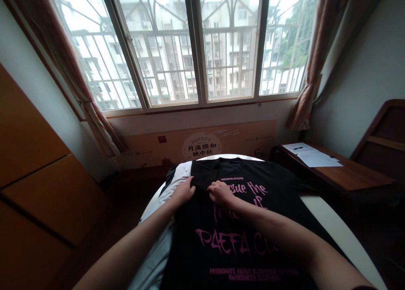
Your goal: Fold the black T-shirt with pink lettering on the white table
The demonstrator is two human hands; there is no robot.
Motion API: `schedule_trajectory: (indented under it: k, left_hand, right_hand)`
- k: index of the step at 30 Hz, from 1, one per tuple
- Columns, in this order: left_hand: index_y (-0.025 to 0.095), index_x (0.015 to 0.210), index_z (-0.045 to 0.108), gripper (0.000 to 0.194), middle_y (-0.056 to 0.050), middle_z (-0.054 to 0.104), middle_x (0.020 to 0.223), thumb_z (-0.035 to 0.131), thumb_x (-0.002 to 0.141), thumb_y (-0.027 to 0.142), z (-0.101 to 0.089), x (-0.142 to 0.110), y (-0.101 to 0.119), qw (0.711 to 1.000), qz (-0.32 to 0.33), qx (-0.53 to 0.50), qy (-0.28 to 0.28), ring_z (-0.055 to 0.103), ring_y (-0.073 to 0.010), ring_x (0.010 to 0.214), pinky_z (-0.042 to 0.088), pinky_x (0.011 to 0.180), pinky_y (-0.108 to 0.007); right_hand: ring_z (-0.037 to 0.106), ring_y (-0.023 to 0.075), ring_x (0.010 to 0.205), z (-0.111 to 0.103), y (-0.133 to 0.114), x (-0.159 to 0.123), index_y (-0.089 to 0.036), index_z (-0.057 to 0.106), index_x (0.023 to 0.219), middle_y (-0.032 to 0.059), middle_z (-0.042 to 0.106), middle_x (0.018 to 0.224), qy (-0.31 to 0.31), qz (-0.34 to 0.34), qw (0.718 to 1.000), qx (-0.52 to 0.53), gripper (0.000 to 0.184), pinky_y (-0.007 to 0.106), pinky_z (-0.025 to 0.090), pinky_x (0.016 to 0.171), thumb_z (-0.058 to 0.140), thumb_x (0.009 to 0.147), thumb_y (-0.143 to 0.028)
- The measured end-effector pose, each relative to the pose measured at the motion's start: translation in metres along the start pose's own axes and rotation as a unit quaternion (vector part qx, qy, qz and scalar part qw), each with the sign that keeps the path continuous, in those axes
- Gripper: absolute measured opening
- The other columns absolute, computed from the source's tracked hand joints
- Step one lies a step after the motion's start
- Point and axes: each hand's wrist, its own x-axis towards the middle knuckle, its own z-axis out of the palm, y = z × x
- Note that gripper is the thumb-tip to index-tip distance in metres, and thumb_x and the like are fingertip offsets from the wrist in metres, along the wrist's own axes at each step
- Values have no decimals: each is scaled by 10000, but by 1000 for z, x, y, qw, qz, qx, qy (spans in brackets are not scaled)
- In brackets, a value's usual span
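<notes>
A black T-shirt with pink lettering lies spread over a round white table, its neckline at the far side. Along its left side runs white fabric; whether that belongs to the same shirt I cannot tell. My left hand is closed on the shirt's left part, where black meets white, thumb and forefinger at the cloth. A little to the right, my right hand pinches the black cloth beside the upper lettering and covers some letters. The fingertips of both hands are partly hidden.
The white table's rim shows at the right. Beyond it stands a brown wooden desk with papers, near a chair. An orange-brown cabinet stands left. Ahead are a barred window, curtains and a printed board.
</notes>
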Motion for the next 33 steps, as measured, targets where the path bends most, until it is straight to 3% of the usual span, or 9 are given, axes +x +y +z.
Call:
schedule_trajectory:
  k: [4,7,12,15,19,25,30,33]
  left_hand:
    - [153,1509,443,636,-133,621,1414,484,876,112,3,5,-10,998,10,-68,-5,583,-244,1301,430,1088,-339]
    - [173,1429,553,670,-83,641,1399,493,781,13,1,6,-15,994,21,-109,-19,594,-211,1284,433,1086,-294]
    - [169,1220,713,566,-40,773,1128,533,704,20,-5,5,-19,984,26,-161,-73,728,-211,1000,554,892,-282]
    - [186,1153,744,454,-16,792,1043,577,740,101,-7,5,-21,978,30,-184,-98,742,-220,936,579,813,-284]
    - [186,1124,748,338,-39,768,1139,544,854,189,-3,4,-21,979,30,-193,-66,703,-232,1079,543,938,-305]
    - [153,1223,694,460,-77,723,1247,483,828,45,8,0,-21,983,20,-180,-16,661,-216,1160,473,1048,-306]
    - [203,997,784,408,-33,779,1067,456,814,45,11,-6,-20,984,25,-176,-22,695,-222,1049,515,978,-326]
    - [206,952,795,408,-25,788,1037,454,799,43,12,-7,-18,983,18,-178,-29,700,-227,1036,523,965,-331]
  right_hand:
    - [596,224,1036,-3,-4,-2,-191,708,1042,90,693,1095,22,9,1000,3,222,312,441,925,528,918,-226]
    - [606,241,1024,-3,-9,-5,-179,716,993,104,704,1058,-2,-6,1000,24,211,329,449,909,537,893,-226]
    - [666,212,839,-6,-5,7,-227,755,827,45,748,891,-51,-24,996,75,114,286,479,792,660,805,-286]
    - [679,192,773,-15,9,41,-252,772,793,14,756,819,-44,13,992,118,135,259,481,727,650,825,-299]
    - [693,201,889,-20,30,109,-230,761,1069,34,767,984,7,88,982,168,270,258,501,782,614,846,-190]
    - [658,198,1066,10,36,194,-184,564,1405,73,711,1177,40,153,959,236,522,302,490,974,599,891,-100]
    - [645,233,1113,45,33,216,-170,620,1272,93,656,1256,1,158,949,274,336,459,523,987,646,960,-291]
    - [654,233,1103,55,40,215,-165,651,1215,93,665,1245,-8,164,942,292,292,467,533,980,657,956,-300]
